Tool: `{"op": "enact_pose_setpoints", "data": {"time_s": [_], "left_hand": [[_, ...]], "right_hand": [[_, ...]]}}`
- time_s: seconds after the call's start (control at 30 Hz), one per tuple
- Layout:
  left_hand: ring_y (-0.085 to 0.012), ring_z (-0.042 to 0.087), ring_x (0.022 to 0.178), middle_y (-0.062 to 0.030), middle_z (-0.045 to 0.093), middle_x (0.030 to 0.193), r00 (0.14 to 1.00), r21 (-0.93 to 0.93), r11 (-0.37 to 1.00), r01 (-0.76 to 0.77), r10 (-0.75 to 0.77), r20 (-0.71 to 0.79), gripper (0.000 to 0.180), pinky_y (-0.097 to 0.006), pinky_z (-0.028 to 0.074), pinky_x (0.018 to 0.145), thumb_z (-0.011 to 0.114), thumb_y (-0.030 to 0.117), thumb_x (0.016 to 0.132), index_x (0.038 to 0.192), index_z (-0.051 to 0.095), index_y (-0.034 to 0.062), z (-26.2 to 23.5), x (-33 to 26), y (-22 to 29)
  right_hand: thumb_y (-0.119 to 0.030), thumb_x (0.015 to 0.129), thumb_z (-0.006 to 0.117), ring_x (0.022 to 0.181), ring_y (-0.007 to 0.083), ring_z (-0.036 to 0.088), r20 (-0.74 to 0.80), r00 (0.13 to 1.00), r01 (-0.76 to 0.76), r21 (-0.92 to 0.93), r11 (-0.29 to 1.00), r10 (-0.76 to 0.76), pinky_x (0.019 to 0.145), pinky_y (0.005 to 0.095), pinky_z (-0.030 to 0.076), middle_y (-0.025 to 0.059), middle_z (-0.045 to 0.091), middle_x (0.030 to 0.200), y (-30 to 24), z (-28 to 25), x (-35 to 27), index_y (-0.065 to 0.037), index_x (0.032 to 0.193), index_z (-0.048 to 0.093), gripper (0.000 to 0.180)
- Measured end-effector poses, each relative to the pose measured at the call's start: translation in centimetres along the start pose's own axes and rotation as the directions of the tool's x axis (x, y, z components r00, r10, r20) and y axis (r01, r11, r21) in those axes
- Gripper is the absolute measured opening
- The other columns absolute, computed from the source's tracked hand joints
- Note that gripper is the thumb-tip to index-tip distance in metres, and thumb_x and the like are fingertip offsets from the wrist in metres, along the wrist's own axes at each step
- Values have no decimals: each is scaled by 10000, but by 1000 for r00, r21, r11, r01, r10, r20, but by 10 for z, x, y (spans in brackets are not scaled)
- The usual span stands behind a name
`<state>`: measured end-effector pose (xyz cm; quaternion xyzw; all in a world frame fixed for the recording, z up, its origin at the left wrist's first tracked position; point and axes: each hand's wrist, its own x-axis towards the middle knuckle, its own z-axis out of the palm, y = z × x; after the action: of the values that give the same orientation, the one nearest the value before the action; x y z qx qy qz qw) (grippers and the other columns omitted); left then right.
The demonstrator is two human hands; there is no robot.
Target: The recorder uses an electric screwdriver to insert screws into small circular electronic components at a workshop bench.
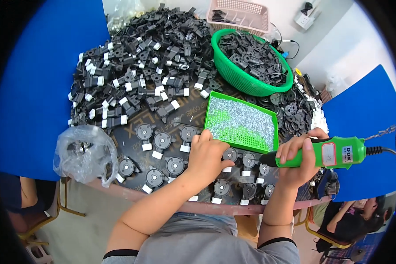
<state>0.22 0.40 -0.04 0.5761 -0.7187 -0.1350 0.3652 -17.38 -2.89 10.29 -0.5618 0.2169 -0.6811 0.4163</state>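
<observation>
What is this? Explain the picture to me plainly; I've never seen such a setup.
There is no robot: these are a person's bare hands. The single picture comes from a wide-angle camera worn on the head, looking down, so straight edges bend near the rim. The right hand grips a green corded tool shaped like a power screwdriver. The left hand is over the table, its thumb close to one of the round-topped black parts. Beyond lie a green tray of small silvery pieces, a green basket full of dark pieces, and a heap of black pieces, many with white ends. A clear plastic bag sits on the left.
</observation>
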Motion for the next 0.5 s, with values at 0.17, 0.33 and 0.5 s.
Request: {"op": "enact_pose_setpoints", "data": {"time_s": [0.17,0.33,0.5], "left_hand": [[-223,535,954,-4,717,870,1000,18,1000,0,0,-1,468,-390,365,872,897,332,625,1009,772,98,1,3,0],[-218,532,959,11,723,858,1000,54,998,20,-21,8,462,-385,358,892,899,349,630,1014,776,122,1,5,0],[-242,529,976,-8,717,821,1000,38,999,-6,5,14,460,-401,370,878,902,333,616,995,775,106,-2,3,1]], "right_hand": [[-92,974,517,418,163,455,-25,1000,6,-38,999,-7,431,314,434,68,473,591,6,-6,-3,-23,1161,432,216],[-62,957,541,420,157,464,-10,998,-62,-29,998,61,431,315,452,73,476,586,6,-8,-9,-18,1129,419,215],[-85,959,557,444,152,479,11,998,-65,-52,997,66,438,311,453,67,479,597,6,-8,-12,-23,1114,420,216]]}}
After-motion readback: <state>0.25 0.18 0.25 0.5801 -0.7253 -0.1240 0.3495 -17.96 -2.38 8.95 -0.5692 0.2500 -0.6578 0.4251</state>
